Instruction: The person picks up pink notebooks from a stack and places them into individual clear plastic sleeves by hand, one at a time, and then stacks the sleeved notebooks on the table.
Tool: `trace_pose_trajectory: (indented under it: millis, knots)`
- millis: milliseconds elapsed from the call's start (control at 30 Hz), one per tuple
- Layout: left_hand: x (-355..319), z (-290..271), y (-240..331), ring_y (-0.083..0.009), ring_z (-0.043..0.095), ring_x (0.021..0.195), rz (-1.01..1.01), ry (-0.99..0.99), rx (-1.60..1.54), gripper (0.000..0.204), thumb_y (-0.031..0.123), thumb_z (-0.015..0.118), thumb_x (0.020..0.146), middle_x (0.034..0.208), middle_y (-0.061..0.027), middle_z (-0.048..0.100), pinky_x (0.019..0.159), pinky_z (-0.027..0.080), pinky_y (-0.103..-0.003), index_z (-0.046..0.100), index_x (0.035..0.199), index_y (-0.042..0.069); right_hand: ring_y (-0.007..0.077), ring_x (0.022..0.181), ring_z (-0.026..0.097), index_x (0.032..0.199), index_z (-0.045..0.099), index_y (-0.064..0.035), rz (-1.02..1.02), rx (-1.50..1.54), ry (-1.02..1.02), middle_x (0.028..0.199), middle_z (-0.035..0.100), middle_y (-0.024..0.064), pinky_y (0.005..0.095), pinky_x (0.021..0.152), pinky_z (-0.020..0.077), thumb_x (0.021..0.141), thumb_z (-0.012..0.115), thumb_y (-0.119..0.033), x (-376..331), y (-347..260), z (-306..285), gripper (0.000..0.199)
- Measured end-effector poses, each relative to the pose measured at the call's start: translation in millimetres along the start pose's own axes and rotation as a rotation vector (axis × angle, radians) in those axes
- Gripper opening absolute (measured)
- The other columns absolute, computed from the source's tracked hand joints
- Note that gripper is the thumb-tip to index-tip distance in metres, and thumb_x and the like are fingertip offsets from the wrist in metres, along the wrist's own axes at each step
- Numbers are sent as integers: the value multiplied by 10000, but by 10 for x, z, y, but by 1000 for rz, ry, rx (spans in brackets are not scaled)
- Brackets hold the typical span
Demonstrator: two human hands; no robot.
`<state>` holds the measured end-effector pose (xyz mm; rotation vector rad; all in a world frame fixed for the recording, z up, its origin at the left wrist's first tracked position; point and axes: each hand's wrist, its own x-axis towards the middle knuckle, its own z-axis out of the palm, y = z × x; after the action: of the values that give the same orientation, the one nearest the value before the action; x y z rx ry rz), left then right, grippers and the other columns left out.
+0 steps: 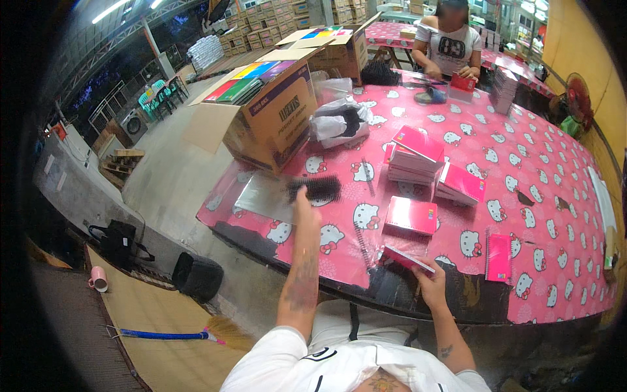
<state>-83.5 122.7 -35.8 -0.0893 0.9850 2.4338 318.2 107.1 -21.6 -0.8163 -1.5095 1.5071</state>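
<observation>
The pile of black spiral coils point(316, 188) lay on the pink tablecloth point(542, 215) near the cardboard box point(271, 117), its long axis running left to right, directly ahead of the left hand point(304, 208). This hand was the nearer one; the arm was stretched forward, fingertips almost touching the coils, fingers loosely apart and holding nothing. The right hand point(428, 282) stayed at the table edge, clamped on a pink notebook point(406, 259) held slightly tilted.

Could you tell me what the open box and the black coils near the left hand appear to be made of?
Open box: brown corrugated cardboard, matte, with folded flaps. Black coils: probably plastic spiral binding, judging by the thin dark loops, though metal cannot be ruled out. The left hand reaches toward them.
</observation>
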Motion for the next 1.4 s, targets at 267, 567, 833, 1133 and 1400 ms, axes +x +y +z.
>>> trace_pose_trajectory:
  millis: [267, 567, 833, 1133, 1400]
  knots:
    - [-704, 212, 202, -429, 207, 1456, 1068, -689, 1936, 708, 270, 600, 884, 1561, -230, 255, 1152, 149, -649, 325, 1529, 165, 72, 896, 592, 1138, 695, -22, 80, -3, 22, 988, 691, 11, 233, 805, 465, 910, 692, -42, -1, -26, -28, 228]
    - [-85, 360, -59, -336, 565, 1171, 1317, -931, 1725, 353, 213, 599, 914, 1217, -167, 615, 1032, 426, -470, 619, 1234, 65, 72, 847, 570, 1127, 697, -21, -27, -42, 47, 942, 676, -1, 234, 772, 459, 914, 697, -79, 16, 38, -41, 220]
    - [-1376, 123, 58, -386, 651, 879, 745, -883, 1614, 337, 232, 665, 890, 964, -207, 665, 756, 514, -472, 626, 1127, -4, 64, 849, 585, 1113, 696, -32, 16, -71, 39, 906, 673, -3, 226, 752, 466, 922, 691, -89, 57, 42, -52, 200]
    - [-1593, -6, -40, -200, 617, 749, 560, -847, 1320, 301, 146, 732, 861, 861, -116, 626, 656, 496, -320, 683, 1133, 28, 96, 927, 617, 1137, 698, -39, -63, -88, -39, 1011, 720, 49, 256, 845, 480, 906, 692, -54, 35, -53, -10, 232]
    - [-2131, 85, 332, -133, 600, 685, 419, -1041, 1167, 201, 103, 708, 892, 843, -85, 677, 624, 476, -272, 718, 1073, 17, 105, 958, 632, 1164, 693, -31, -65, -118, -48, 1041, 731, 73, 270, 877, 488, 901, 693, -57, 34, -8, 2, 264]
